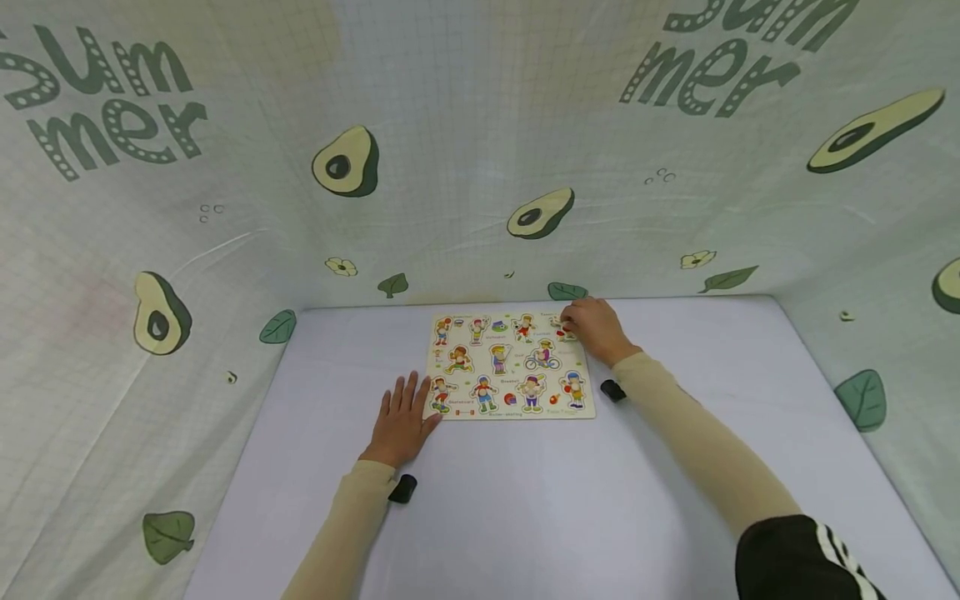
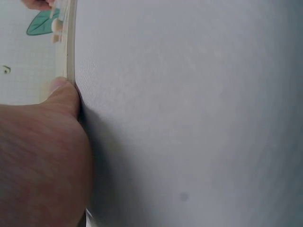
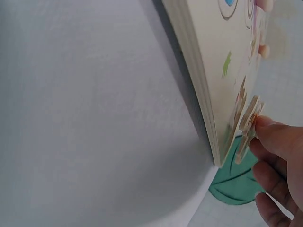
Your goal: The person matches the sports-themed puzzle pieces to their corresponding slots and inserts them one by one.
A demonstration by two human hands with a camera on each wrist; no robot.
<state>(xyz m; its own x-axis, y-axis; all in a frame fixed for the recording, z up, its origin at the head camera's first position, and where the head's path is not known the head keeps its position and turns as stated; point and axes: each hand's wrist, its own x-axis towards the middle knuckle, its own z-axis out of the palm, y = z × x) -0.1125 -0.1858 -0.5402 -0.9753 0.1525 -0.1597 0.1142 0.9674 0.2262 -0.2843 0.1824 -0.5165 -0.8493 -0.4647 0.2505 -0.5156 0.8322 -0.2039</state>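
A flat wooden puzzle board point(image 1: 517, 358) with several sporty cartoon figures lies toward the back of the white table. At its upper right corner my right hand point(image 1: 596, 327) pinches a wooden puzzle piece point(image 3: 249, 116) between thumb and fingers. The right wrist view shows this piece tilted, just over the board face point(image 3: 213, 71). My left hand point(image 1: 402, 421) rests at the board's lower left, fingers straight and spread. In the left wrist view, the left thumb point(image 2: 64, 97) touches the board's edge point(image 2: 71, 47). Small pegs point(image 2: 57, 24) stick up from the board there.
The white table point(image 1: 495, 508) spreads out around the board. A pale cloth point(image 1: 450, 225) printed with avocados and leaves hangs behind it and at both sides. Black devices sit at the left wrist point(image 1: 402, 488) and the right wrist point(image 1: 612, 390).
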